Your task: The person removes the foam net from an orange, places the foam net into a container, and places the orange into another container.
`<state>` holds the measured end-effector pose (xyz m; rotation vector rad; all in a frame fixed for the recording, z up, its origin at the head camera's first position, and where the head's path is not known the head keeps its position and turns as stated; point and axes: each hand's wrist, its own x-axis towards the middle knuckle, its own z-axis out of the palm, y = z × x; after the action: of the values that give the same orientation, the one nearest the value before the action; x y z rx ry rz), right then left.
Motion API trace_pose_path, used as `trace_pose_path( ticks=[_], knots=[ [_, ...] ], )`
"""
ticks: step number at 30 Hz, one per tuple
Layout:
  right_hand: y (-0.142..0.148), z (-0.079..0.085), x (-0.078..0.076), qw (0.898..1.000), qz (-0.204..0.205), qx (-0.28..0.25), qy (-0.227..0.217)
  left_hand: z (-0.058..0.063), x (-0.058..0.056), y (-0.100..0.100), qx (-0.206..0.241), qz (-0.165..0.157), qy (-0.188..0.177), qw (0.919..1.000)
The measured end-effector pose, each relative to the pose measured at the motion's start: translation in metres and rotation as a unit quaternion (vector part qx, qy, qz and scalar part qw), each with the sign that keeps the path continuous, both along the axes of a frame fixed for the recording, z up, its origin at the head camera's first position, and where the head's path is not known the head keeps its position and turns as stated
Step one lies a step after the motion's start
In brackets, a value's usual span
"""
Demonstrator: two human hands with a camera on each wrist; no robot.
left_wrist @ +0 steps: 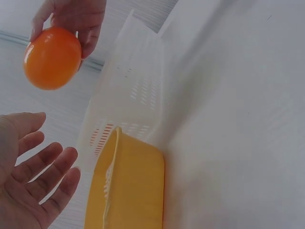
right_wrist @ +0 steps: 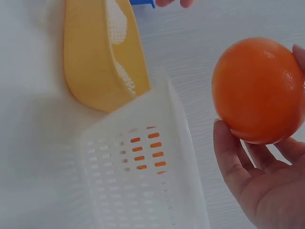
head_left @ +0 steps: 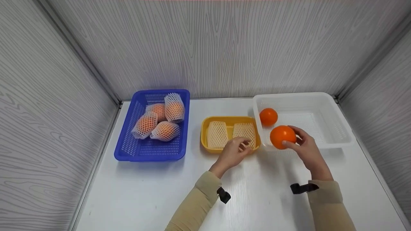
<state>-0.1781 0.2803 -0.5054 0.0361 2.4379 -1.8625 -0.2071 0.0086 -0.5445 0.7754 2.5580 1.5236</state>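
An orange (head_left: 282, 137) is gripped between the thumb and fingers of my right hand (head_left: 309, 152), raised above the near left corner of the white basket (head_left: 334, 136). A second orange (head_left: 268, 116) lies inside that basket at its left end. My left hand (head_left: 233, 152) hovers over the front of the yellow tray (head_left: 205, 148), its fingers loosely bent and holding nothing; the left wrist view shows the palm (left_wrist: 19, 191) facing the held orange across a gap. Two flat foam net sleeves (head_left: 217, 134) lie in the tray, the right one partly hidden by my left hand.
At the left stands a blue basket (head_left: 151, 158) holding several fruits in foam nets (head_left: 165, 131). A grey wood-grain wall (head_left: 192, 48) rises behind the white table (head_left: 144, 192), with side walls left and right. The yellow tray sits close beside the white basket.
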Motion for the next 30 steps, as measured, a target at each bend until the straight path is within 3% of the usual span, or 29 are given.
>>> trace_pose_path(
  ticks=[5,15,22,30],
  knots=[
    [0.012,0.006,-0.010,1.000,-0.018,0.002,0.002,0.001,0.003,0.011,-0.018,-0.008,0.005,0.9998],
    [0.027,0.011,-0.028,0.999,-0.035,-0.026,0.005,-0.002,0.008,0.030,-0.106,-0.020,0.045,0.9932],
    [0.032,0.015,-0.041,0.997,-0.054,-0.046,0.001,-0.007,0.008,0.040,-0.195,-0.012,0.135,0.9714],
    [0.038,0.019,-0.061,0.995,-0.084,-0.034,-0.031,-0.016,0.007,0.048,-0.265,-0.014,0.121,0.9564]
  ],
)
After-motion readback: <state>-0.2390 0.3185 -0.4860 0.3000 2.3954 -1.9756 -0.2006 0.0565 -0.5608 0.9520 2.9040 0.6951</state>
